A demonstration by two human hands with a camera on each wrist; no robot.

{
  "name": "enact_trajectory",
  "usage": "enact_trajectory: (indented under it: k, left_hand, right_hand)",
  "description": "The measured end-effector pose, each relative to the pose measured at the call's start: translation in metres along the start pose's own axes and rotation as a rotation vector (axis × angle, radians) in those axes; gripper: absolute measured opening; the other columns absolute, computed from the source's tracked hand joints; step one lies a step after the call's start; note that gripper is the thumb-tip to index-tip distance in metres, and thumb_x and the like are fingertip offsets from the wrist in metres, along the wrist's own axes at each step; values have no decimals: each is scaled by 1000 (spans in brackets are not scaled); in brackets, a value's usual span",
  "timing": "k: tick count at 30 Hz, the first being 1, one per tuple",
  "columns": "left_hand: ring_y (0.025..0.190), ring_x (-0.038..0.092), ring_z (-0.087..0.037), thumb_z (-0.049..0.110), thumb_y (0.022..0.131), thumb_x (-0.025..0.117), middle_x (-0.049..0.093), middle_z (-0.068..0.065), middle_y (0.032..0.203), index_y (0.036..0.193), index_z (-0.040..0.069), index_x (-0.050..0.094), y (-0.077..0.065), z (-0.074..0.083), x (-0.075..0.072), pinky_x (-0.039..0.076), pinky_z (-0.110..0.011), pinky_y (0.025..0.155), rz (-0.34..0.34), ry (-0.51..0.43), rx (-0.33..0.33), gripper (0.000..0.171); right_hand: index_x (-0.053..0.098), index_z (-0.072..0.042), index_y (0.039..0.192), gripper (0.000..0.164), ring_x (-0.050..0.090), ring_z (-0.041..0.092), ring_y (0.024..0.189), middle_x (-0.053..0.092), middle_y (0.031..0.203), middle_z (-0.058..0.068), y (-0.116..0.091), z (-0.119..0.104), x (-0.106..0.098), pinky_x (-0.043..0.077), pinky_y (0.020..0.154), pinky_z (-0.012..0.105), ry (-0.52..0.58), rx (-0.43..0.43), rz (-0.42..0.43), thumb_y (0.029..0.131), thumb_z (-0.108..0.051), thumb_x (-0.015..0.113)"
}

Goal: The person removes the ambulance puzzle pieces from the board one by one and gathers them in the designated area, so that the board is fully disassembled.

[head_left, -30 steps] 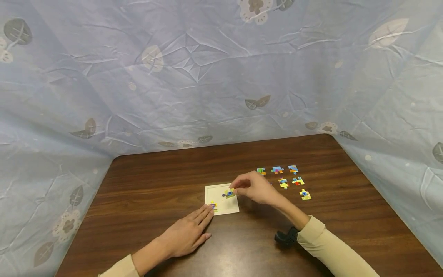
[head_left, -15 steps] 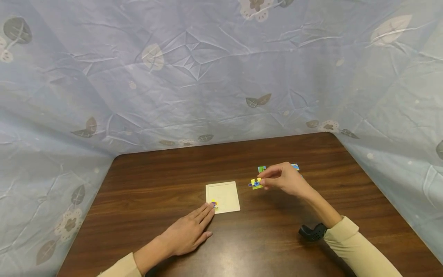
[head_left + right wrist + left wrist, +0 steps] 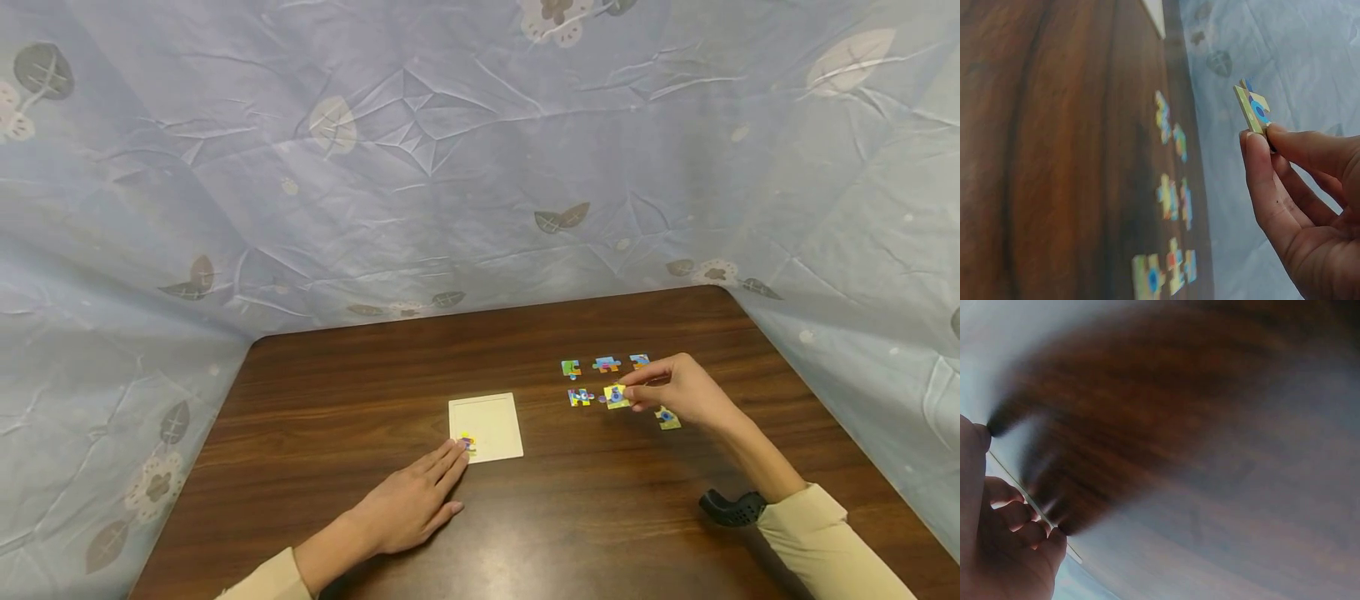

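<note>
My right hand (image 3: 682, 396) pinches a yellow jigsaw puzzle piece (image 3: 615, 396) with a blue round print between thumb and fingertips. In the right wrist view the held puzzle piece (image 3: 1252, 111) is up off the table, tilted. My left hand (image 3: 408, 504) lies palm down with straight fingers, fingertips at the lower left corner of a cream puzzle tray (image 3: 498, 421). Partly covered by those fingertips, a small yellow and purple puzzle piece (image 3: 468, 439) sits in that corner. The left wrist view shows my left fingers (image 3: 1016, 512) along the tray's thin edge.
Loose puzzle pieces lie right of the tray: a green one (image 3: 570, 367), a blue one (image 3: 606, 364), a multicoloured one (image 3: 580, 397) and a yellow one (image 3: 667, 418); my right hand hides others. Patterned fabric (image 3: 420, 208) hangs behind the brown table (image 3: 337, 400).
My right hand has carried the yellow puzzle piece from above the tray rightward to over the loose pieces, still pinching it. The left hand stays in place.
</note>
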State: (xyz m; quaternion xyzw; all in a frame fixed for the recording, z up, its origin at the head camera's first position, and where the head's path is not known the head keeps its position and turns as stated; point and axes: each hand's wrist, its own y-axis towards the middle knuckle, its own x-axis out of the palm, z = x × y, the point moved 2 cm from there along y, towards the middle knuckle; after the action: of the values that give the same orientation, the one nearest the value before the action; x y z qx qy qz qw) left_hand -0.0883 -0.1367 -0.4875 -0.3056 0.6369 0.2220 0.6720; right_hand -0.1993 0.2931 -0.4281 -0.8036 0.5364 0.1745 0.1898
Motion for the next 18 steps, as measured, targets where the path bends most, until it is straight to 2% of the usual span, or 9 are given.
enact_trajectory:
  k: [6, 9, 18]
  left_hand:
    - [163, 25, -31, 47, 115, 28, 22, -18, 175, 165, 3, 29, 0, 0, -1, 35, -43, 130, -9, 0, -7, 67]
    - [164, 25, -31, 47, 115, 27, 21, -17, 175, 165, 3, 29, 0, 1, -1, 34, -43, 130, -13, -2, -9, 67]
    - [163, 26, -30, 47, 115, 29, 23, -17, 175, 165, 3, 29, 1, 0, -1, 36, -43, 130, -8, -13, -15, 67]
  right_hand:
    - [78, 4, 116, 24, 80, 29, 85, 80, 107, 18, -6, 18, 1, 67, 71, 34, -17, 65, -12, 97, -11, 75]
    - [78, 5, 113, 21, 80, 26, 83, 80, 106, 19, -7, 25, 4, 67, 74, 34, -12, 81, -9, 96, -7, 75]
    - [77, 9, 112, 19, 78, 22, 81, 79, 104, 20, -7, 33, 9, 67, 72, 33, 6, 132, -9, 96, -1, 73]
